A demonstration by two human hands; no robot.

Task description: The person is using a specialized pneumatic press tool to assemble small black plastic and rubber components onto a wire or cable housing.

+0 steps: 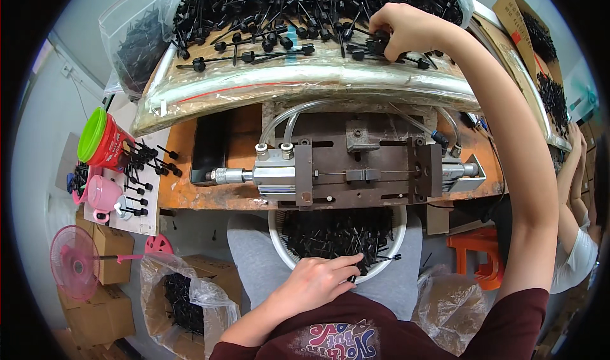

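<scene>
My right hand (410, 31) reaches to the raised shelf, its fingers closed round a small cluster of black plastic stems with knobbed heads (377, 45). A large pile of such stems (273, 7) lies behind and left of it. My left hand (323, 280) is low over my lap, at the near rim of a white basket (274, 238) filled with black stems (330, 230). Its fingers bend around a few black stems (361, 268), partly hidden by them. Between the hands stands a metal clamping fixture (362, 174) with a small block at its middle, touched by neither hand.
Clear air hoses (274, 122) run to the cylinders on the orange bench (181, 185). At left stand a red bucket with green rim (107, 141), a pink cup (103, 192) and a pink fan (74, 263). Plastic-lined boxes (152, 290) flank me; another person's arm (572, 192) is at right.
</scene>
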